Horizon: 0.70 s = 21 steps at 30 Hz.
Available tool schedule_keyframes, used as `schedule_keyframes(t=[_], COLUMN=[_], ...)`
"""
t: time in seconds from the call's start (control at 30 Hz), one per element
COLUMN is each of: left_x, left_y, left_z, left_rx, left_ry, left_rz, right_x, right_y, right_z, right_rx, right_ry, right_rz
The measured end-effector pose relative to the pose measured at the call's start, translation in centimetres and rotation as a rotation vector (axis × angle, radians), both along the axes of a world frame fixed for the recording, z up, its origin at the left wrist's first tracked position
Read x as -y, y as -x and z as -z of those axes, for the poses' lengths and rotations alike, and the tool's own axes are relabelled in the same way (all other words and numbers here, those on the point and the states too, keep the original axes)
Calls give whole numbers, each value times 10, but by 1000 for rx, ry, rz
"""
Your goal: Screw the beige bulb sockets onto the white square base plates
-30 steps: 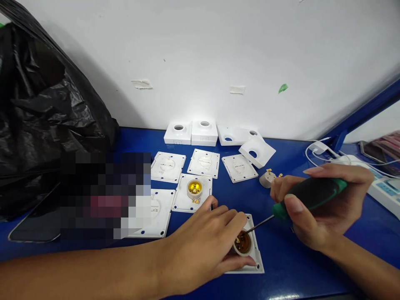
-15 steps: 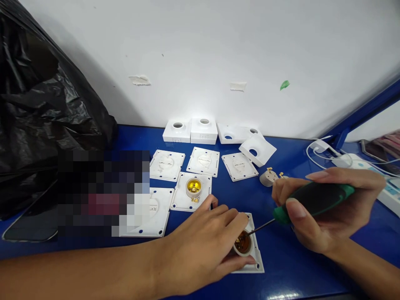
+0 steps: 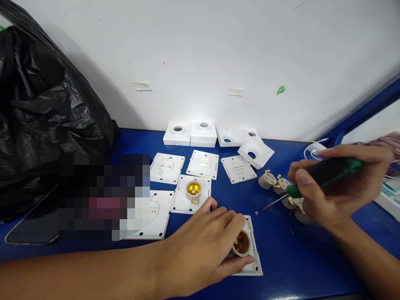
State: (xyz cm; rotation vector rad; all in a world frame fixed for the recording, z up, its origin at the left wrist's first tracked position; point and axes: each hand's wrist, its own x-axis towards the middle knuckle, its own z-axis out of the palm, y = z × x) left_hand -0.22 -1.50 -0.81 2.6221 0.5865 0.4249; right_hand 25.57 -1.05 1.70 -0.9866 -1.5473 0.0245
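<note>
My left hand (image 3: 203, 250) is closed around a lamp socket (image 3: 241, 243) with brass contacts, seated on a square white plate (image 3: 254, 260) near the table's front edge. My right hand (image 3: 331, 193) grips a green-and-black screwdriver (image 3: 325, 175). Its metal tip (image 3: 268, 206) points left and hangs above the blue table, a short way up and right of the socket. Several loose beige socket cores (image 3: 268, 180) lie just under and beside my right hand. A small screw (image 3: 256, 213) lies on the table between tip and plate.
More white plates (image 3: 203, 163) and white covers with round holes (image 3: 190, 133) lie toward the wall; one plate carries a brass socket (image 3: 193, 189). A black plastic bag (image 3: 40, 112) fills the left. A phone (image 3: 31, 227) lies at the left edge. White cables (image 3: 314, 151) and a power strip sit at right.
My right hand has pulled the screwdriver up and to the right, out of the socket. More beige cores now show beneath it. My left hand stays on the socket.
</note>
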Motion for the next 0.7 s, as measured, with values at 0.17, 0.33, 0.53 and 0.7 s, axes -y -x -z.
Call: schedule_keyframes(t=[0.17,0.33,0.53,0.7], left_x=[1,3,2,2], left_y=[-2,-2,-2,-2], left_z=[-1,-1,1,0], left_rx=[0,-7,14,10], left_ry=[-35,-57,-54,-33], left_rz=[-7,-17,-20,0], right_x=[-13,-10,-9,-4], right_y=[3,4,12,23], right_z=[-9,-5,-12,-4], right_rx=[110,134,-44,-278], right_ry=[-26,96,172,186], right_rz=[24,-30,-118,-264])
